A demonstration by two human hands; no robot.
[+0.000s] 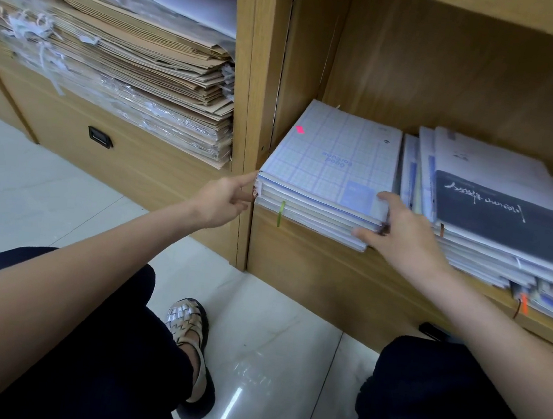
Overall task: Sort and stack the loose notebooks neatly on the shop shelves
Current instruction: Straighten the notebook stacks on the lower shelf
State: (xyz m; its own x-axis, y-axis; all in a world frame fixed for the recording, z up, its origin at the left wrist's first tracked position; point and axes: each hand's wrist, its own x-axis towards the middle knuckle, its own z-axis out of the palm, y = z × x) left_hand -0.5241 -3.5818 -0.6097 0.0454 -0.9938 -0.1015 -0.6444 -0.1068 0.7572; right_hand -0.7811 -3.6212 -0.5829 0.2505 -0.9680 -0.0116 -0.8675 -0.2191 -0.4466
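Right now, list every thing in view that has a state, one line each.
Left notebook stack: squared, lying flat on the shelf, held at both front corners.
Right notebook stack: untidy, edges fanned out.
Left hand: fingers touch the left stack's left corner.
Right hand: fingers grip the left stack's right corner.
Drawer: closed.
Paper bags: piled flat.

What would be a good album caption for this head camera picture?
Both hands, left hand and right hand, square up a grid-cover notebook stack on a wooden shelf.
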